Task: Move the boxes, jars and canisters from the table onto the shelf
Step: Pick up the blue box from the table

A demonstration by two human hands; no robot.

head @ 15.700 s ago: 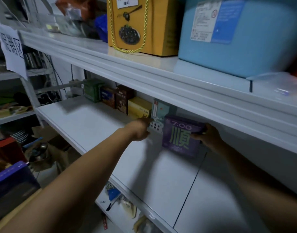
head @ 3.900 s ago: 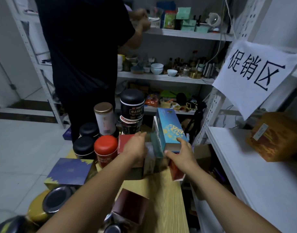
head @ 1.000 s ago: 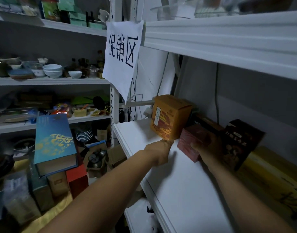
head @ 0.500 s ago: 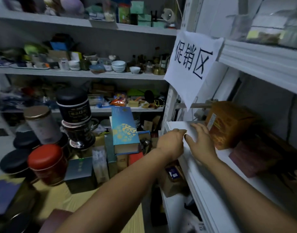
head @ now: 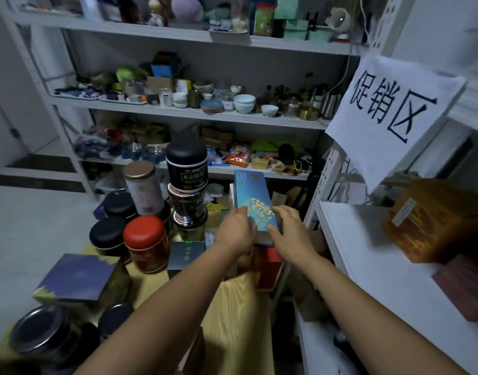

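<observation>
Blue box (head: 250,194) lies atop the stack on the table (head: 233,307), beside the canisters (head: 187,169); my left hand (head: 236,231) and right hand (head: 289,234) touch its near end; clamped or loose, I cannot tell; the shelf (head: 367,269) stands right.

A small shop or its stockroom: white metal racks (head: 194,115) crowded with bowls (head: 244,103), cups (head: 269,110) and packets (head: 236,159), a handwritten paper sign (head: 392,115) reading 促销区 hung at the end of the shelf (head: 367,253), tins (head: 145,243) stacked two high and gift boxes (head: 75,277) packed together on the surface (head: 237,320), an orange carton (head: 435,220) standing on the shelf
</observation>
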